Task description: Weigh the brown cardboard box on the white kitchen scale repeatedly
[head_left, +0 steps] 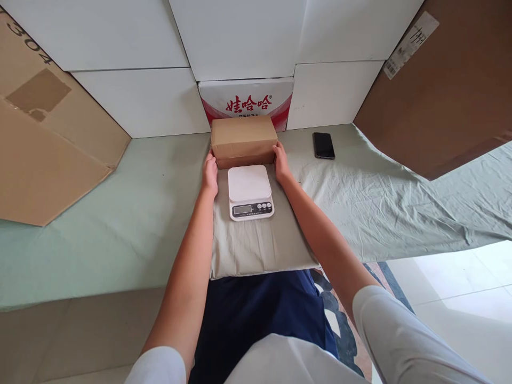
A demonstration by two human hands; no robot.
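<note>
A closed brown cardboard box (245, 140) stands at the back of the cloth-covered table, just behind a white kitchen scale (250, 184). My left hand (209, 175) presses against the box's left side, and my right hand (281, 162) grips its right side near the front corner. Both hands hold the box between them, their fingertips partly hidden along its sides. The scale has a bare square plate, a small dark display and several round buttons along its front.
Behind the box is a white-and-red printed carton (246, 96), with white panels (244, 37) around it. A black phone (324, 145) lies to the right. Large cardboard sheets stand at left (60, 144) and right (444, 90). Green cloth (160, 213) covers the table.
</note>
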